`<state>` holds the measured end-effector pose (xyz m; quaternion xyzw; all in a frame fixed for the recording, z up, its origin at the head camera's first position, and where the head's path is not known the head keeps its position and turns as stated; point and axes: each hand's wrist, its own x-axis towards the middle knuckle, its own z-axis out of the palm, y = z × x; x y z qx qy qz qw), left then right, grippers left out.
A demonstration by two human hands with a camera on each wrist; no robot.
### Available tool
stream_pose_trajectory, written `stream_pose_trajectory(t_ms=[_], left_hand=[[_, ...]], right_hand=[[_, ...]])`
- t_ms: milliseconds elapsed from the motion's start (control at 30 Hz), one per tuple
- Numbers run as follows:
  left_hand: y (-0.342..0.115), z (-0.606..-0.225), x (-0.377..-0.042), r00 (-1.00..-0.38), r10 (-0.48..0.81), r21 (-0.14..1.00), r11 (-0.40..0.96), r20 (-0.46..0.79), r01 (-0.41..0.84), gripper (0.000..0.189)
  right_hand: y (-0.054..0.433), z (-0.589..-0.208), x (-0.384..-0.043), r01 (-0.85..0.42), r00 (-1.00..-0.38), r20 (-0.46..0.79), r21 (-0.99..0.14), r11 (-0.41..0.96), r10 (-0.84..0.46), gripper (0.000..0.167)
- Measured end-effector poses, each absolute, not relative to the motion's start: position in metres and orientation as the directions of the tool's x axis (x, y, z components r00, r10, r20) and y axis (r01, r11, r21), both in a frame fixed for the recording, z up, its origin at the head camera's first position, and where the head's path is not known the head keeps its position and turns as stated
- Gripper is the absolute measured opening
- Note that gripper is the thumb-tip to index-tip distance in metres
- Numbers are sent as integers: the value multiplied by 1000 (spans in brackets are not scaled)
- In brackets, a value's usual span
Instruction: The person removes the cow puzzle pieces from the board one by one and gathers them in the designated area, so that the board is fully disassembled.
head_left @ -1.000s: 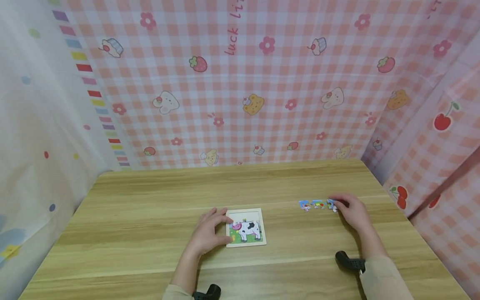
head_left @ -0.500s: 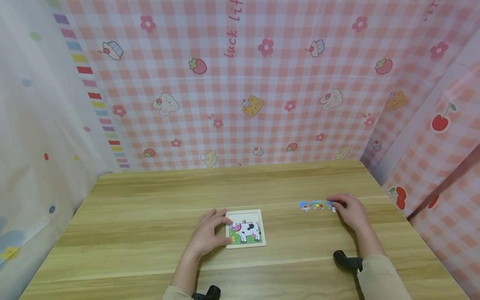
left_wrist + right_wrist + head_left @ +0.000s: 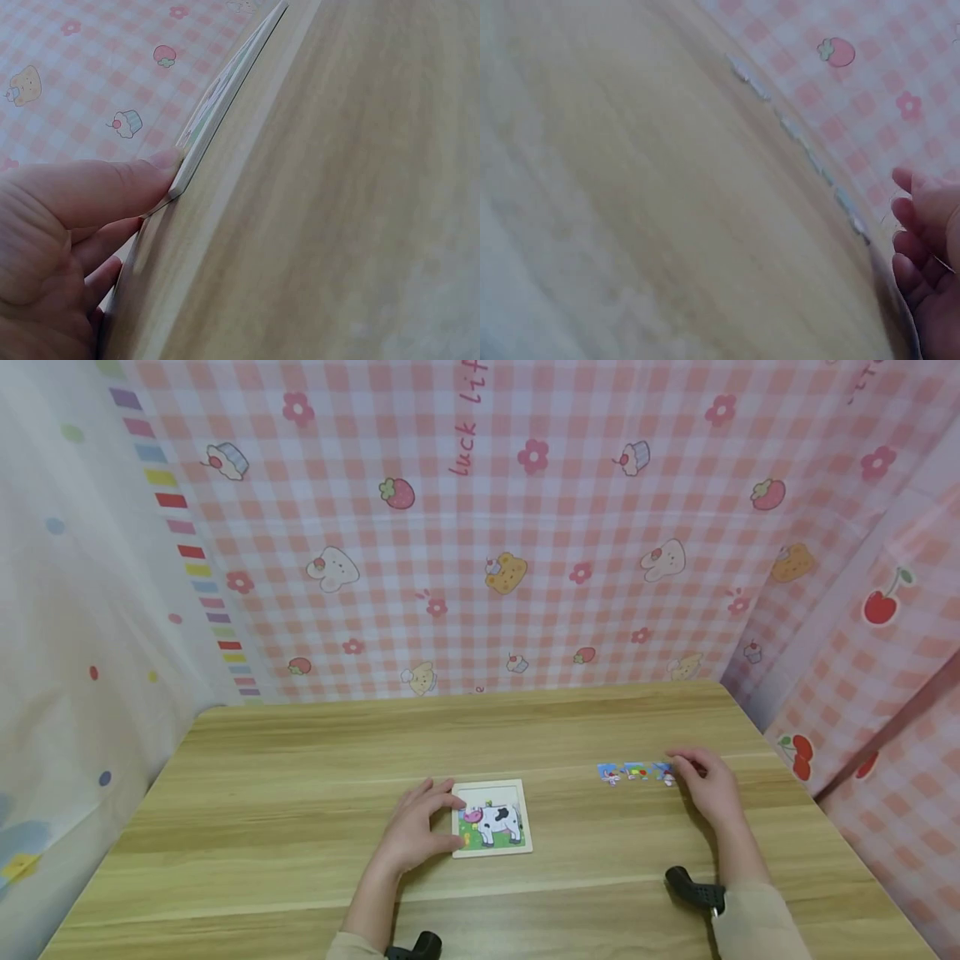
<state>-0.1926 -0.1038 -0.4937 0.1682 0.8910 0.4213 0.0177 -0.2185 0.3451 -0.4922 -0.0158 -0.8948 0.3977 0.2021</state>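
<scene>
A square wooden puzzle board (image 3: 491,818) with a cow picture lies flat on the table. Its left side is held by my left hand (image 3: 416,827), index fingertip near the upper left and thumb near the lower left. In the left wrist view the thumb (image 3: 112,187) rests on the board's corner (image 3: 217,112). Three small picture puzzle pieces, a left one (image 3: 608,774), a middle one (image 3: 636,772) and a right one (image 3: 663,774), lie in a row farther right. My right hand (image 3: 708,785) is just beside the right piece, fingers loosely curled, with nothing seen in it.
A wood-grain table (image 3: 300,827) carries everything. Pink checked cloth (image 3: 480,527) hangs behind it, with more cloth along the left and right sides. Black wrist mounts (image 3: 696,889) sit on both forearms.
My right hand has drawn slightly to the right, off the right puzzle piece, which now shows more fully. The left hand and the puzzle board stay in place.
</scene>
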Motion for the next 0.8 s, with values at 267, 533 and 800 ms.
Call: stream_pose_trajectory(t_ms=[267, 533, 800], left_hand=[[-105, -493, -192, -949, 301, 764, 588, 97, 264, 46], [-103, -491, -191, -952, 283, 774, 576, 115, 264, 61], [-101, -490, -193, -949, 285, 784, 556, 132, 276, 76]], right_hand=[[314, -481, -217, -241, -900, 414, -730, 639, 133, 18], [263, -475, -218, -395, -908, 399, -704, 590, -131, 14], [203, -473, -220, -486, -869, 328, -705, 517, -370, 16]])
